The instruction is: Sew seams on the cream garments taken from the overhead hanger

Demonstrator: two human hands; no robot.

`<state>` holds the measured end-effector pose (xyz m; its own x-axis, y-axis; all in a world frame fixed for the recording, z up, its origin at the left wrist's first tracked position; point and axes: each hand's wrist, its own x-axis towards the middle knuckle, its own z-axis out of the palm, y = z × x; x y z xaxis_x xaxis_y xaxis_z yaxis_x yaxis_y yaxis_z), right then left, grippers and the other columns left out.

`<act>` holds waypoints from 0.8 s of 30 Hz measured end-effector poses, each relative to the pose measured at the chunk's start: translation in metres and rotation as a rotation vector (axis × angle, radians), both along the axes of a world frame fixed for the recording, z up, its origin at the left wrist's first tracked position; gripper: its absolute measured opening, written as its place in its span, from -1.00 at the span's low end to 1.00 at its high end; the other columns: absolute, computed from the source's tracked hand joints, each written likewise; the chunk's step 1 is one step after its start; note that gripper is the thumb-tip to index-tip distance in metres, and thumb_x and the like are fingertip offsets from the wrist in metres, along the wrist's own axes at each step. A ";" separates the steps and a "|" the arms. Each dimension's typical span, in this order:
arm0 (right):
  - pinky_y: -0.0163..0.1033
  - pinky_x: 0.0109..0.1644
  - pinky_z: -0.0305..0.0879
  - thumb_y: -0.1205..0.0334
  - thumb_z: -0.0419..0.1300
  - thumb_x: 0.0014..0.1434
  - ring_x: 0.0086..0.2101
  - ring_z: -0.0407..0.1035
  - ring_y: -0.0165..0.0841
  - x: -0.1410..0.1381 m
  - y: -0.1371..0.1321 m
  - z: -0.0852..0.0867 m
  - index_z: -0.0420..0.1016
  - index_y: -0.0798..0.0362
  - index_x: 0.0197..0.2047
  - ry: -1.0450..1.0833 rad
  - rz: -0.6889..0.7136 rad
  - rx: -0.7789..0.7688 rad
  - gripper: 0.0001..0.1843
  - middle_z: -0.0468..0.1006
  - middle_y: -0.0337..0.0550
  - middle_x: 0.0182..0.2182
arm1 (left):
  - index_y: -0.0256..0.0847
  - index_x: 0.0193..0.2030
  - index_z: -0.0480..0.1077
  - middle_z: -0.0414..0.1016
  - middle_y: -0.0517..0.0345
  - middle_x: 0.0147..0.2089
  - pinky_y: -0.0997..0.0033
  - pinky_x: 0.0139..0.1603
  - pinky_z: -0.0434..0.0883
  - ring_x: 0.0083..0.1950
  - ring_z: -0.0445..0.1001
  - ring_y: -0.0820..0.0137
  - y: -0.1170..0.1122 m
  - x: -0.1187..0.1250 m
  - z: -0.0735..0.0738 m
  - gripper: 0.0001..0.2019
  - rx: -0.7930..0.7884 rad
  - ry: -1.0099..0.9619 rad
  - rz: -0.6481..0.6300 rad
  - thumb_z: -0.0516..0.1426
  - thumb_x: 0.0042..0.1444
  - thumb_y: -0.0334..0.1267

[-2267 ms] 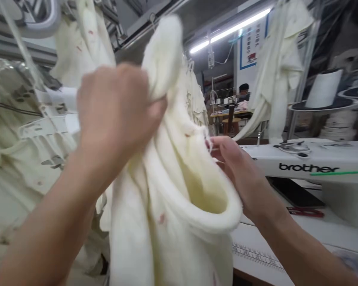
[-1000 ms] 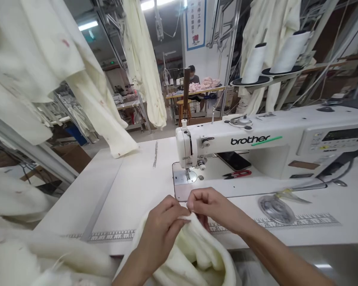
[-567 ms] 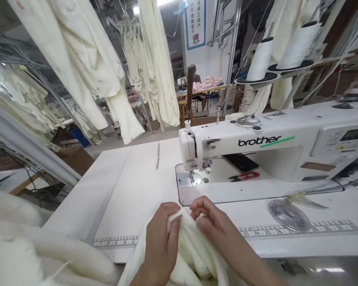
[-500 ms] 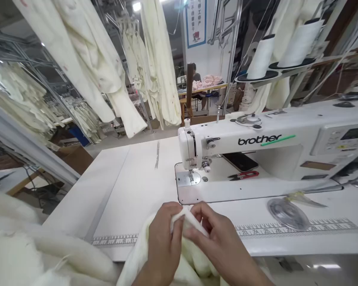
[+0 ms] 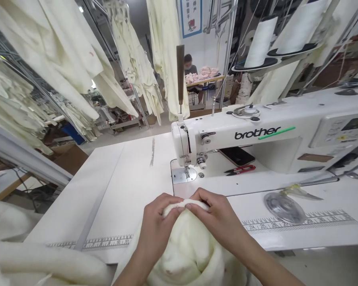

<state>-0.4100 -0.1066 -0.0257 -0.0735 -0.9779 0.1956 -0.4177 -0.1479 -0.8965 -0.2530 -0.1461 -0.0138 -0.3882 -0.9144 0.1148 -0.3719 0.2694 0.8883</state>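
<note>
A cream fleece garment [image 5: 187, 250] bunches at the near edge of the white sewing table [image 5: 128, 182]. My left hand [image 5: 156, 222] pinches its top edge from the left, fingers closed on the fabric. My right hand [image 5: 217, 216] pinches the same edge from the right, and the fingertips of both hands nearly meet. Both hands sit just in front of the white Brother sewing machine [image 5: 256, 139], a short way short of its needle and presser foot [image 5: 186, 171].
Red thread snips [image 5: 241, 169] and a dark phone [image 5: 237, 155] lie under the machine arm. A clear disc [image 5: 285, 201] rests by the printed ruler. Cream garments [image 5: 77, 59] hang at left and behind. Thread cones [image 5: 261, 43] stand at right. A person [image 5: 188, 63] sits far back.
The garment came down from being held up in the air onto the table edge. Both hands closed together on its top edge, and the view tilted slightly lower.
</note>
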 end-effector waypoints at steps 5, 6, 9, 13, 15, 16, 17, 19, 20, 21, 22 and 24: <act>-0.35 -0.42 0.10 0.12 0.08 0.18 -0.43 0.27 -0.38 -0.008 -0.018 -0.009 0.34 0.03 -0.42 -0.106 -0.009 0.053 -0.79 0.40 -0.31 -0.48 | -0.24 -0.37 0.44 0.47 0.17 -0.37 0.51 -0.36 0.31 -0.34 0.39 0.42 -0.031 -0.010 -0.001 -0.79 0.221 0.041 -0.010 0.17 -0.05 -0.13; -0.35 -0.42 0.10 0.11 0.07 0.19 -0.43 0.28 -0.38 -0.012 -0.024 -0.011 0.34 0.03 -0.42 -0.093 -0.024 0.051 -0.78 0.41 -0.30 -0.48 | -0.25 -0.36 0.43 0.47 0.16 -0.37 0.51 -0.37 0.31 -0.35 0.39 0.42 -0.039 -0.013 -0.004 -0.77 0.254 0.061 -0.039 0.18 -0.06 -0.11; -0.35 -0.42 0.09 0.14 0.08 0.16 -0.44 0.29 -0.38 -0.024 -0.045 -0.020 0.34 0.04 -0.45 0.010 -0.096 0.053 -0.79 0.42 -0.29 -0.50 | -0.28 -0.30 0.42 0.46 0.13 -0.39 0.50 -0.38 0.31 -0.37 0.40 0.42 -0.065 -0.022 -0.018 -0.71 0.372 0.100 -0.162 0.15 -0.03 -0.07; -0.36 -0.43 0.08 0.18 0.10 0.12 -0.45 0.31 -0.38 -0.035 -0.071 -0.026 0.34 0.05 -0.47 0.222 -0.169 0.140 -0.82 0.42 -0.30 -0.54 | -0.26 -0.26 0.41 0.46 0.12 -0.38 0.48 -0.40 0.29 -0.37 0.40 0.40 -0.090 -0.033 -0.036 -0.70 0.325 -0.016 -0.213 0.05 0.06 -0.06; -0.37 -0.44 0.06 0.20 0.10 0.11 -0.46 0.32 -0.38 -0.037 -0.080 -0.028 0.35 0.04 -0.49 0.372 -0.201 0.194 -0.83 0.43 -0.29 -0.56 | -0.23 -0.29 0.43 0.46 0.14 -0.37 0.47 -0.38 0.27 -0.37 0.37 0.41 -0.097 -0.039 -0.042 -0.73 0.154 -0.167 -0.166 0.03 0.07 -0.10; -0.36 -0.44 0.05 0.22 0.10 0.10 -0.46 0.32 -0.37 -0.037 -0.084 -0.029 0.36 0.04 -0.50 0.432 -0.213 0.212 -0.83 0.43 -0.29 -0.56 | -0.21 -0.30 0.44 0.45 0.15 -0.36 0.46 -0.36 0.27 -0.37 0.36 0.42 -0.100 -0.042 -0.045 -0.76 0.063 -0.240 -0.133 0.03 0.06 -0.13; -0.36 -0.44 0.05 0.23 0.10 0.10 -0.46 0.32 -0.37 -0.038 -0.088 -0.031 0.37 0.04 -0.50 0.474 -0.222 0.224 -0.84 0.43 -0.28 -0.55 | -0.19 -0.31 0.45 0.44 0.16 -0.33 0.45 -0.34 0.26 -0.37 0.35 0.42 -0.102 -0.046 -0.047 -0.77 -0.015 -0.302 -0.101 0.03 0.06 -0.15; -0.34 -0.43 0.04 0.24 0.11 0.09 -0.46 0.32 -0.36 -0.039 -0.094 -0.034 0.38 0.05 -0.49 0.517 -0.228 0.240 -0.85 0.45 -0.26 -0.53 | -0.15 -0.33 0.46 0.42 0.17 -0.29 0.44 -0.33 0.24 -0.38 0.33 0.44 -0.106 -0.052 -0.049 -0.79 -0.111 -0.383 -0.057 0.03 0.05 -0.17; -0.34 -0.43 0.04 0.24 0.12 0.09 -0.45 0.33 -0.35 -0.040 -0.096 -0.036 0.38 0.05 -0.48 0.540 -0.227 0.245 -0.87 0.47 -0.24 -0.50 | -0.15 -0.34 0.46 0.41 0.17 -0.29 0.44 -0.33 0.24 -0.38 0.33 0.44 -0.107 -0.056 -0.050 -0.80 -0.133 -0.405 -0.043 0.03 0.04 -0.18; -0.34 -0.42 0.04 0.24 0.12 0.09 -0.43 0.34 -0.34 -0.041 -0.098 -0.037 0.39 0.06 -0.45 0.562 -0.227 0.247 -0.88 0.48 -0.22 -0.47 | -0.15 -0.35 0.46 0.40 0.17 -0.30 0.44 -0.33 0.23 -0.39 0.33 0.44 -0.108 -0.058 -0.050 -0.80 -0.138 -0.421 -0.032 0.03 0.04 -0.19; -0.33 -0.40 0.05 0.24 0.12 0.10 -0.41 0.34 -0.33 -0.043 -0.099 -0.038 0.40 0.07 -0.41 0.581 -0.228 0.248 -0.89 0.49 -0.21 -0.44 | -0.15 -0.36 0.45 0.40 0.17 -0.33 0.44 -0.34 0.23 -0.39 0.33 0.43 -0.110 -0.061 -0.051 -0.81 -0.131 -0.434 -0.025 0.03 0.03 -0.20; -0.33 -0.36 0.08 0.24 0.10 0.12 -0.34 0.35 -0.28 -0.045 -0.101 -0.040 0.41 0.08 -0.35 0.613 -0.235 0.244 -0.90 0.51 -0.16 -0.36 | -0.16 -0.37 0.44 0.42 0.17 -0.35 0.44 -0.36 0.22 -0.38 0.35 0.41 -0.111 -0.065 -0.050 -0.82 -0.105 -0.460 -0.002 0.03 0.02 -0.21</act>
<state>-0.4548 -0.2075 -0.0655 -0.2351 -0.9709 0.0461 -0.8551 0.1841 -0.4846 -0.3181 -0.2575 -0.0643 -0.4216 -0.9065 0.0220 -0.7201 0.3494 0.5995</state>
